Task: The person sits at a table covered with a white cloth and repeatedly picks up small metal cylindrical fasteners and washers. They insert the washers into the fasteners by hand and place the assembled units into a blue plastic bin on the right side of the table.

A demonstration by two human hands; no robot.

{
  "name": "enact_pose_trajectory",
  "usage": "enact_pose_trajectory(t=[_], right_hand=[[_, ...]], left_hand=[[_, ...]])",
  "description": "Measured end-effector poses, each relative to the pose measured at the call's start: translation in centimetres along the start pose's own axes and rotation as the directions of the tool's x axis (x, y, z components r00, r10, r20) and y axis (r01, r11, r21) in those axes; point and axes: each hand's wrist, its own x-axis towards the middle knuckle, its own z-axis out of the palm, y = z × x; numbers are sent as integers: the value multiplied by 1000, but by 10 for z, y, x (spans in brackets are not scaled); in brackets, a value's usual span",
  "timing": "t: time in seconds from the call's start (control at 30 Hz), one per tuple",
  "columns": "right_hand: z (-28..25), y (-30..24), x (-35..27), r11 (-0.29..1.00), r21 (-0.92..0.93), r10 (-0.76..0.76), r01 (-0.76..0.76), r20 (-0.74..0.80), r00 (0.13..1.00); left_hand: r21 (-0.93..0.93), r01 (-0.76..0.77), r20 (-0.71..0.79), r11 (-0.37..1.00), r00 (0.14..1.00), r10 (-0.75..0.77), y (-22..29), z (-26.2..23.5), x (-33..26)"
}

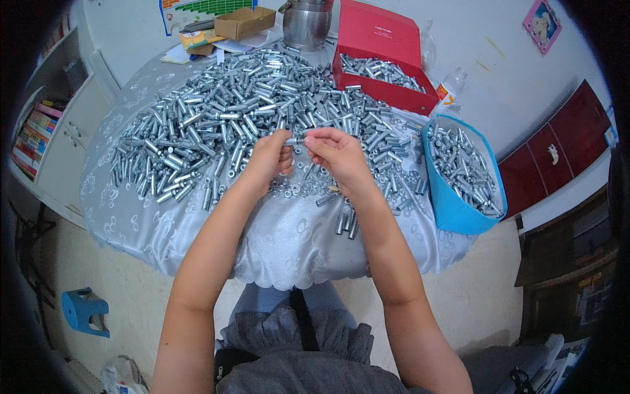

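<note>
White walls enclose the room, seen from where I stand; at far left is a bookcase, with a blue plastic stool on the floor nearby. Next comes a table under a silver-grey patterned cloth, bearing a broad heap of cylindrical metal fasteners. Toward the middle, the left hand, its fingers curled, pinches one end of a single metal fastener at the near side of the heap. Small metal rings lie strewn on the cloth below. Behind the heap stands a steel pot. The right hand grips the other end of the piece between thumb and fingers. Farther right, a red box, a plastic bottle and a blue bin follow; box and bin hold more fasteners.
</note>
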Motion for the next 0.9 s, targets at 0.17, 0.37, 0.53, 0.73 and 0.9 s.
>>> enact_pose_trajectory(t=[0.17, 0.37, 0.53, 0.73, 0.9], right_hand=[[2, 0, -1, 978, -145, -152, 150, -4, 988], [6, 7, -4, 872, -339, -368, 353, 22, 930], [6, 8, -3, 827, -423, -390, 370, 42, 920], [5, -5, -7, 851, -414, -367, 323, -30, 930], [-13, -2, -8, 293, -916, -334, 275, 171, 927]], left_hand=[[2, -5, -16, 1000, 1000, 5, 1, 3, -2], [70, -49, -21, 996, 998, 51, -1, 1, -1], [73, -30, -24, 997, 999, 32, -1, 3, -2], [12, -47, -26, 999, 999, 47, 1, 2, 0], [-30, -28, -92, 999, 995, 25, 2, -4, 2]])
